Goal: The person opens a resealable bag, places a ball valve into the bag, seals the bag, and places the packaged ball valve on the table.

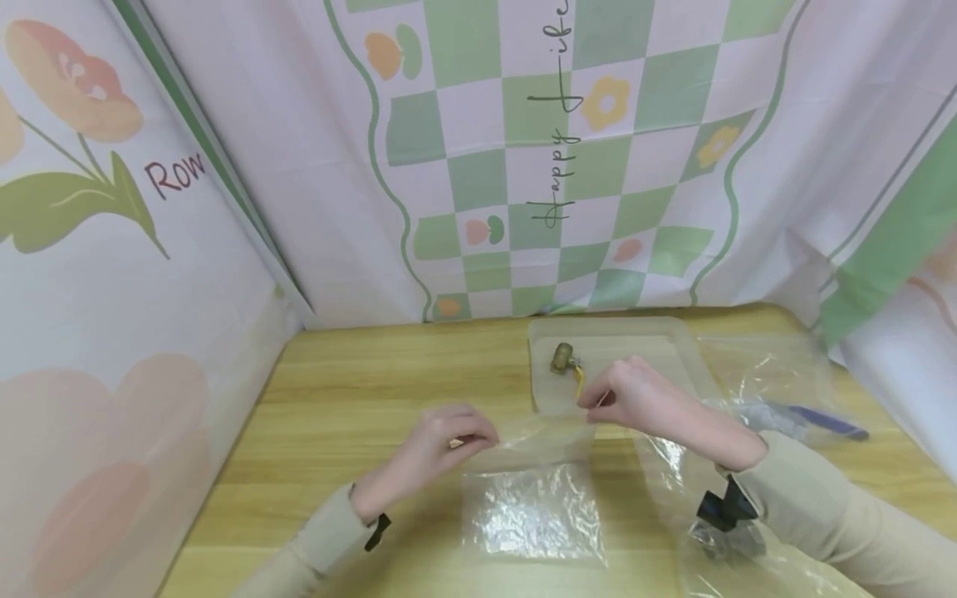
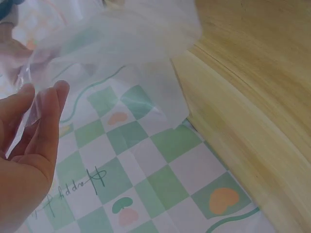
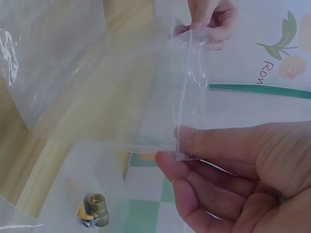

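Note:
Between both hands is stretched a clear zip-lock bag [image 3: 121,92], its zip strip running from one hand to the other. My left hand [image 1: 437,444] pinches one top corner between thumb and fingers. At the other corner, the thumb and fingertips of my right hand [image 1: 639,394] pinch the strip. Nothing shows inside the bag. Below it on the table lies shiny clear plastic [image 1: 538,511]; whether it is a separate bag I cannot tell. A brass valve [image 1: 562,358] with a yellow handle lies in the whitish tray [image 1: 613,326], just beyond my right hand.
On the right, a clear bag [image 1: 770,365] lies near a blue elongated object [image 1: 826,421]. More clear plastic [image 1: 755,573] with a dark grey item lies under my right forearm. Printed curtains [image 1: 478,274] hang behind and beside the wooden table [image 1: 359,374].

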The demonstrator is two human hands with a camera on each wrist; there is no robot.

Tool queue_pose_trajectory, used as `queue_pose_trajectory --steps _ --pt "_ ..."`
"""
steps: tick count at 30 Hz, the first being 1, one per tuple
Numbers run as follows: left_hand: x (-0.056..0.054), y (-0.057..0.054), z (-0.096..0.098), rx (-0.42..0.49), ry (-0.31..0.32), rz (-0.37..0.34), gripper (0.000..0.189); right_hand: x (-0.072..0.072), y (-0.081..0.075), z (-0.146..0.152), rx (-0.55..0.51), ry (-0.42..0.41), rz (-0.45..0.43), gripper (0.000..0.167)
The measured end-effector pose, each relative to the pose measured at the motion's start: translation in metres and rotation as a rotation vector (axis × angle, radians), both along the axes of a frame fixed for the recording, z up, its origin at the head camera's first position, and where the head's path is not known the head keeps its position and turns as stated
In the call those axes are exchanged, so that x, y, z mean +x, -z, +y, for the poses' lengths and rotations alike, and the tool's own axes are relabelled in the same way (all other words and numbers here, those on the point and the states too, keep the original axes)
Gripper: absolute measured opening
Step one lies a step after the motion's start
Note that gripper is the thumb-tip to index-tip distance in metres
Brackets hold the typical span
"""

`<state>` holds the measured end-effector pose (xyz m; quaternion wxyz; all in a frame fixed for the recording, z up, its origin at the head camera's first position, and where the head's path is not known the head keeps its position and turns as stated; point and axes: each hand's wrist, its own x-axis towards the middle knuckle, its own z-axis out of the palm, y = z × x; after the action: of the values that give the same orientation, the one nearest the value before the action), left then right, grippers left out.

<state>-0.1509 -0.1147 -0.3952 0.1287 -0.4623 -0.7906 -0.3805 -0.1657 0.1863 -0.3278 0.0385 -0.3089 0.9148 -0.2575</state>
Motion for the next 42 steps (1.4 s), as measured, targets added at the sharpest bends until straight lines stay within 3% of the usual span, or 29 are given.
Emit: queue_pose_trajectory --steps 4,7,11,17,22,29,34,39,42 --pt "0.000 0.003 0.002 0.011 0.029 -0.006 0.009 0.000 -0.001 0.000 0.012 0.032 0.009 0.014" --pt "0.001 0.003 0.003 0.009 0.015 -0.018 0.007 0.001 0.000 -0.002 0.023 0.016 0.033 0.015" --pt "0.002 -0.001 0.006 -0.010 -0.046 -0.049 0.007 0.004 0.003 -0.006 0.026 -0.039 0.087 0.014" --pt "0.003 -0.004 0.008 -0.089 -0.142 -0.163 0.015 0.010 0.005 -0.012 0.009 -0.103 0.137 0.013" --pt "0.002 -0.007 0.010 -0.155 -0.197 -0.212 0.020 0.015 0.003 -0.017 0.008 -0.122 0.100 0.016" --pt "0.004 -0.015 0.009 -0.155 -0.280 -0.299 0.023 0.018 0.002 -0.018 0.013 -0.129 0.092 0.011" --pt "0.006 -0.017 0.010 -0.154 -0.321 -0.309 0.020 0.019 0.003 -0.018 0.022 -0.122 0.081 0.016" --pt "0.006 -0.017 0.009 -0.139 -0.313 -0.302 0.046 0.020 0.002 -0.019 0.029 -0.122 0.094 0.016" --pt "0.006 -0.018 0.010 -0.157 -0.315 -0.299 0.035 0.021 0.001 -0.019 0.028 -0.124 0.107 0.016"
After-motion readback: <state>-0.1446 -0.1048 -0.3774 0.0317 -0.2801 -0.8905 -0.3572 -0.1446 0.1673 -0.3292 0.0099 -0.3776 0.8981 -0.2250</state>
